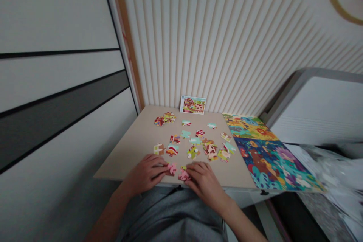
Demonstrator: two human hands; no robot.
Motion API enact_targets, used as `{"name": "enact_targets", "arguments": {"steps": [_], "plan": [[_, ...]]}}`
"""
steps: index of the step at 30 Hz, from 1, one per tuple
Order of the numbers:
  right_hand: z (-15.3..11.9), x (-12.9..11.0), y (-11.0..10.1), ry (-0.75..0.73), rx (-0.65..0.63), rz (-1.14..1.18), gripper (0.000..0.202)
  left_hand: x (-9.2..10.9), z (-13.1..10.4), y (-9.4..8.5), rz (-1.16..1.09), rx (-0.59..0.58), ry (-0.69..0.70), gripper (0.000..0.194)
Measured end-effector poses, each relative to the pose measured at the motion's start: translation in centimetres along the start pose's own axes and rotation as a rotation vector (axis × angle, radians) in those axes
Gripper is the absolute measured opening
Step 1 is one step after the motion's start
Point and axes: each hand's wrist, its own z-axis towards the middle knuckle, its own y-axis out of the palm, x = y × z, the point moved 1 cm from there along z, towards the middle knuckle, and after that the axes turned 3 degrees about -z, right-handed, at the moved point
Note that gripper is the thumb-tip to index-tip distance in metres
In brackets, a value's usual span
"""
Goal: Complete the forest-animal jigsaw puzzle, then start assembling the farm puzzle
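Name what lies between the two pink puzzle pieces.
In the head view, a narrow strip of bare tabletop separates the left pink piece from the right pink piece.

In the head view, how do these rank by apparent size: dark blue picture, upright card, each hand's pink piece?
Largest first:
Dark blue picture
Upright card
Pink piece at left hand, pink piece at right hand: alike, partly covered, unranked

Table: flat, pale beige top. Loose puzzle pieces scattered over the middle, some touching, others apart. Small cluster of pieces at back left. Brown-and-white cow patch right of centre. Near edge: left pink piece and right pink piece, a gap between. Picture card stands at back edge. Right side: two bright animal pictures, edges meeting.
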Motion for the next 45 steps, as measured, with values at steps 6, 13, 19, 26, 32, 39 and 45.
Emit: {"name": "enact_targets", "arguments": {"steps": [6, 13, 19, 26, 32, 39, 45], "plan": [[0.6, 1.7, -1.4, 0.018, 0.100, -0.022, 0.030, 0.4, 0.5, -0.4, -0.001, -0.084, 0.020, 0.036], [4.9, 6.9, -1.7, 0.065, 0.251, -0.110, 0.026, 0.4, 0.6, -0.2, 0.009, -0.075, 0.045, 0.038], [5.9, 8.6, -2.2, 0.167, 0.193, -0.258, 0.027, -0.7, -0.6, 1.0, 0.065, 0.159, -0.019, 0.030], [-0.6, 13.0, -4.8, 0.449, 0.223, -0.512, 0.031, -2.4, -0.8, 2.4, 0.197, 0.407, -0.448, 0.022], [-5.3, 14.8, -4.2, 0.518, 0.238, -0.551, 0.036, -3.3, -0.7, 3.2, 0.251, 0.331, -0.578, 0.044], [-2.6, 15.1, -2.8, 0.466, 0.287, -0.477, 0.037, -3.4, -0.7, 3.1, 0.204, 0.252, -0.560, 0.044], [-1.8, 14.3, -3.4, 0.410, 0.453, -0.323, 0.038, -3.6, -1.0, 2.9, 0.169, 0.416, -0.519, 0.046]]}}
